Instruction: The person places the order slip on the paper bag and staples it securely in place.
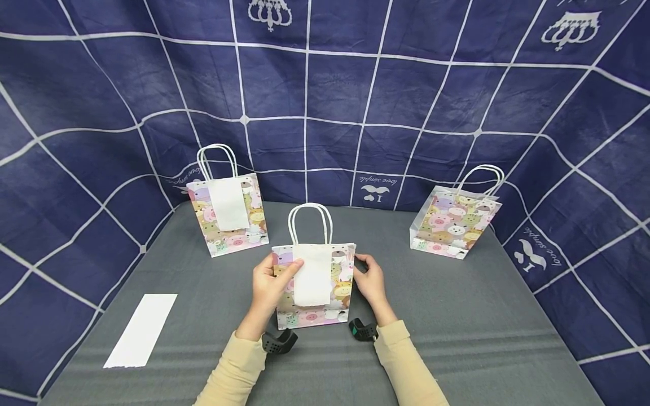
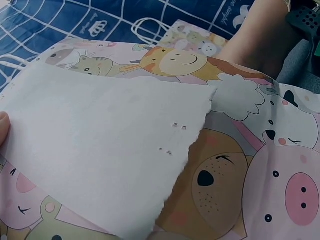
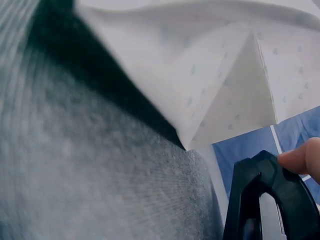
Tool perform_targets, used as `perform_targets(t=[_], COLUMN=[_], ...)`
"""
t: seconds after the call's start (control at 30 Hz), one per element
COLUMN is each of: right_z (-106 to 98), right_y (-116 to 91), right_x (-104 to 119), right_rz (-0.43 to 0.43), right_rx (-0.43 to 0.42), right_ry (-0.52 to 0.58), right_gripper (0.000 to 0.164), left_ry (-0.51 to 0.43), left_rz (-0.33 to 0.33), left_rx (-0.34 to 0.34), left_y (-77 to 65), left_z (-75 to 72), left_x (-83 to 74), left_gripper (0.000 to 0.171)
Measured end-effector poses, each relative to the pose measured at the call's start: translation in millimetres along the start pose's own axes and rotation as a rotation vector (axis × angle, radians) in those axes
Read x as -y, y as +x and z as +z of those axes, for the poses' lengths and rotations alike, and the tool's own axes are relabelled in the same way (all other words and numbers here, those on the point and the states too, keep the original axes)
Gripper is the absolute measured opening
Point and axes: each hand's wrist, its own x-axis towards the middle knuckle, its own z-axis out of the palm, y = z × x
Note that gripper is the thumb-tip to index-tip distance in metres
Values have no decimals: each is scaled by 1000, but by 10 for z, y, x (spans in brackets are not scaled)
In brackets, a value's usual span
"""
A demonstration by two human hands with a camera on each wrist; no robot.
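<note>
A small gift bag (image 1: 341, 288) printed with cartoon animals stands in front of me, with a torn-edged white paper strip (image 1: 312, 277) over its front. My left hand (image 1: 268, 283) grips the bag's left edge, thumb on the paper, fingers behind. In the left wrist view the paper (image 2: 105, 135) bears small paired marks near its torn edge. My right hand (image 1: 372, 278) is at the bag's right edge, fingers partly hidden behind it. In the right wrist view, a finger (image 3: 301, 157) lies on a black stapler (image 3: 267, 190) next to the bag's pale side (image 3: 165, 75).
A similar bag (image 1: 256, 214) with a white strip (image 1: 229, 206) stands at the back left. Another bag (image 1: 452, 223) leans at the back right. One loose white strip (image 1: 141, 330) lies front left on the grey surface (image 1: 482, 321). A blue checked curtain (image 1: 335, 84) encloses the back.
</note>
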Motion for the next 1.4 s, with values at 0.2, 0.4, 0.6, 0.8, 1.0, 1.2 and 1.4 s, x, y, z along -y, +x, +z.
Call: perform_targets(t=[0.2, 0.4, 0.6, 0.8, 1.0, 1.2, 1.4], right_z=[-4, -61, -176, -307, -410, -508, -626], right_y=[35, 80, 130, 161, 182, 185, 171], right_x=[-41, -26, 87, 202, 292, 404, 526], right_rz=[-17, 58, 161, 193, 170, 157, 118], right_rx=[-16, -12, -4, 6, 9, 7, 5], right_ry=[124, 294, 435, 464, 461, 495, 517], right_gripper=[30, 34, 49, 58, 61, 62, 65], left_ry=[35, 40, 62, 55, 58, 66, 47], left_rz=[-68, -78, -89, -91, -105, -93, -71], left_rx=[-7, 2, 1, -2, -1, 10, 20], left_y=[3, 6, 5, 1, 3, -6, -15], left_z=[1, 33, 69, 68, 71, 74, 83], left_x=[-50, -193, -355, -362, -369, -382, -387], left_gripper=[15, 13, 14, 14, 15, 15, 14])
